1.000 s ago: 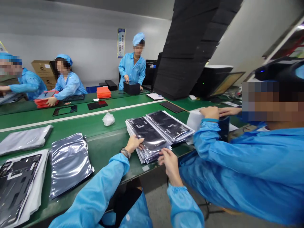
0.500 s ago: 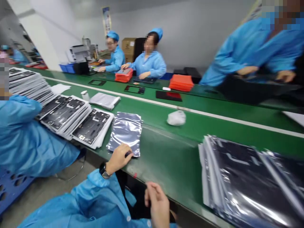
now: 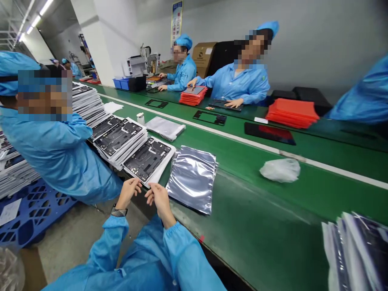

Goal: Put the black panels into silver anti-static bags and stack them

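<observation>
My left hand (image 3: 129,193) and my right hand (image 3: 159,201) are raised close together over the front edge of the green workbench (image 3: 242,226). I see nothing in either hand. Nearest to them is a stack of dark phone frames on white sheets (image 3: 148,160), just beyond my fingertips. A flat silver anti-static bag (image 3: 192,180) lies to the right of my right hand, not touching it. At the lower right edge, a stack of bagged dark panels (image 3: 354,254) is partly cut off by the frame.
A co-worker (image 3: 51,141) sits at the left, beside a blue plastic pallet (image 3: 30,214) holding panel stacks. Tall panel stacks (image 3: 86,103) stand farther along the bench. A crumpled white plastic bag (image 3: 280,169) lies on the right. Seated co-workers work across a white divider strip (image 3: 242,140).
The view has swung left, moving the bagged stack to the lower right. My left hand has lifted off the silver bag's edge, and my right hand has moved closer to my left.
</observation>
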The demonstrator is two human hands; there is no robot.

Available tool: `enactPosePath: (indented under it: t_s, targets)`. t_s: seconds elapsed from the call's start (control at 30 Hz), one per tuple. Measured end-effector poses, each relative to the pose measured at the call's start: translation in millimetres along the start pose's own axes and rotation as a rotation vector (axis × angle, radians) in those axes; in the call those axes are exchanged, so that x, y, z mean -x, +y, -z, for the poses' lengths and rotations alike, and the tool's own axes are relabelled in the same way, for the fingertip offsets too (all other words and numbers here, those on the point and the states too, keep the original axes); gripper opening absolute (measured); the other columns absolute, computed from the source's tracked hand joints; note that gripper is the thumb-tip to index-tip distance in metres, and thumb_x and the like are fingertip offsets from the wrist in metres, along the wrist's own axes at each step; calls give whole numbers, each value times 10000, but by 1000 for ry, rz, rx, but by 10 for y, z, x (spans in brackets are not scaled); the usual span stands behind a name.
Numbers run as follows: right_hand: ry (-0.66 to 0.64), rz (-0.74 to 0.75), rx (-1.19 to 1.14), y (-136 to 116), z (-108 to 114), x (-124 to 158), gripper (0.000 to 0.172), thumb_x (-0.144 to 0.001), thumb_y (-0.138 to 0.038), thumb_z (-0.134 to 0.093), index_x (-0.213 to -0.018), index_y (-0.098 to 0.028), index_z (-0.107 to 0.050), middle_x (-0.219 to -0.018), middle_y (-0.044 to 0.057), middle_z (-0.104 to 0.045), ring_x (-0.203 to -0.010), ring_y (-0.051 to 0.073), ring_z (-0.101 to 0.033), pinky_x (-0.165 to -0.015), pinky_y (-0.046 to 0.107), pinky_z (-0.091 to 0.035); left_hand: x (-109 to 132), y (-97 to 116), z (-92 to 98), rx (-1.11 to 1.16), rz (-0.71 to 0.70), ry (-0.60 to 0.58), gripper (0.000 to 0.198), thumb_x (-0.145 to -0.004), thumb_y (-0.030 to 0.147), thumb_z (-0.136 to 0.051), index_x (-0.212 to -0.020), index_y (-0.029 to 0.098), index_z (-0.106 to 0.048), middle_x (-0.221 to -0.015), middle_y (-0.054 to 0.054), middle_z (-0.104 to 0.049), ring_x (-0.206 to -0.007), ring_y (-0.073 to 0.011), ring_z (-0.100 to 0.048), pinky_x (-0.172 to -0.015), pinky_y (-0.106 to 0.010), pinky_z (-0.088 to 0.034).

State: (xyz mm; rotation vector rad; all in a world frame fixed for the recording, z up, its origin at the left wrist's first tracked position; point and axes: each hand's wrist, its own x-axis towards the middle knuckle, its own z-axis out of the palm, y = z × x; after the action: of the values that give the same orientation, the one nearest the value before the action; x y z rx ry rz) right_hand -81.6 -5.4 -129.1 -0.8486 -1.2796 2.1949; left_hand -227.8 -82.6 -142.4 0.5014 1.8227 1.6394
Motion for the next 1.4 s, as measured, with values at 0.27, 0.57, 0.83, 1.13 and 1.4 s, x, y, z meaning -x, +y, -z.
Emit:
enactPosePath:
  t_s: [0.27, 0.57, 0.83, 1.13, 1.4]
  targets:
    - [198, 56, 192, 241, -185, -364, 222, -879, -430, -560, -890, -214, -514, -576, -17, -649, -329, 138, -548, -291, 201, -307, -65, -5, -84, -19, 24, -28, 568, -666, 678, -791, -692, 134, -630, -581, 10, -588, -376, -81, -528, -318, -168, -294]
    - [240, 134, 318, 254, -193, -402, 66, -873, -276, -545, -873, -217, -515, -584, -28, -653, -351, 144, -574, -344, 218, -389, -49, 1, -64, 6, 62, -116, 457, -679, 567, -801, -679, 153, -607, -541, -1, -599, -399, -109, -557, -366, -188, -390]
    - [228, 130, 349, 267, -169, -424, 78, -881, -283, -564, -882, -216, -524, -610, -19, -669, -361, 136, -578, -351, 209, -390, -123, -20, -86, -21, 77, -82, 380, -716, 470, -759, -583, 164, -578, -426, 5, -539, -346, -96, -499, -362, -179, -341]
    - [234, 114, 360, 247, -173, -420, 73, -879, -249, -585, -872, -213, -523, -593, -26, -658, -359, 128, -573, -339, 195, -378, -91, 0, -76, -33, 39, -94, 354, -677, 457, -786, -608, 168, -594, -451, 22, -545, -357, -99, -496, -371, -191, -342]
    - [235, 125, 375, 192, -180, -392, 97, -879, -266, -600, -848, -220, -521, -625, -5, -678, -374, 130, -577, -352, 207, -387, -49, 116, -131, -21, -29, -1, 270, -688, 367, -730, -578, 171, -580, -466, 46, -524, -337, -60, -422, -373, -190, -247]
